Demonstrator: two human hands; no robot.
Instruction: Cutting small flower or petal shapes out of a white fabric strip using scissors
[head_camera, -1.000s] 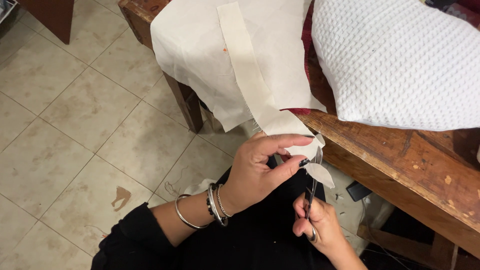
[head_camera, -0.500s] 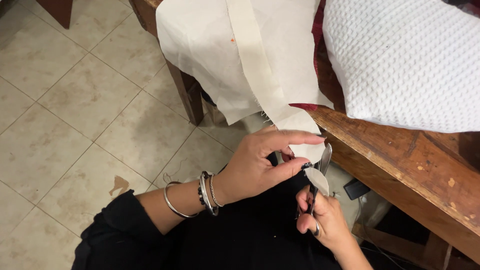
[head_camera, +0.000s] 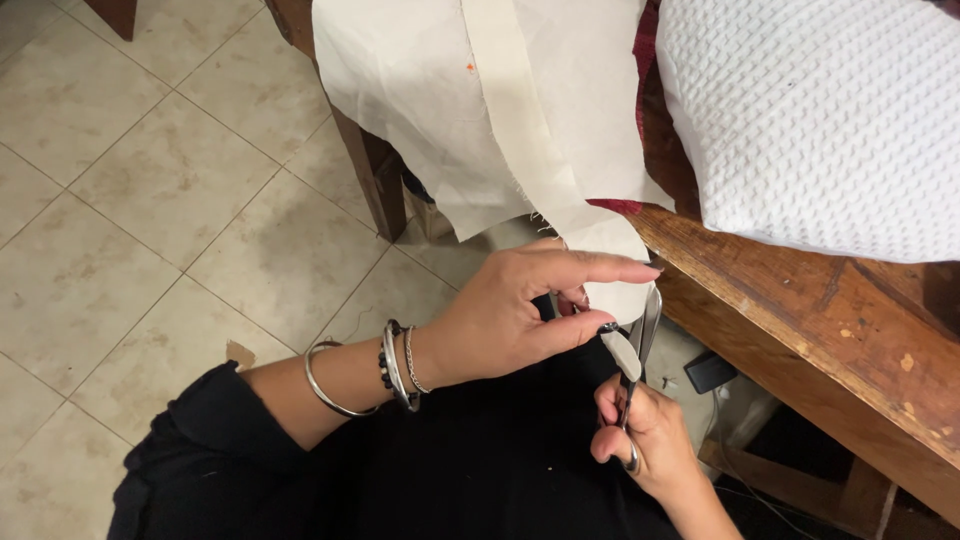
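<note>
A cream fabric strip (head_camera: 520, 130) hangs off the wooden table (head_camera: 830, 330) over a wider cream cloth (head_camera: 400, 110). My left hand (head_camera: 510, 315), with several bangles on the wrist, pinches the strip's lower end between thumb and fingers. Just below it, my right hand (head_camera: 640, 445) grips metal scissors (head_camera: 640, 345), whose blades point up at the edge of the strip's end. A small pale scrap sits at the blades, beside my left thumb.
A white waffle-textured cushion (head_camera: 820, 120) lies on the table top at the right, with dark red cloth (head_camera: 645, 50) under it. Beige floor tiles (head_camera: 150, 220) fill the left. A table leg (head_camera: 375, 180) stands behind the cloth. My black-clothed lap is below.
The view has shifted slightly left and down. The scissors have risen along the strip's end, and my left hand has stretched its fingers out while still pinching the fabric.
</note>
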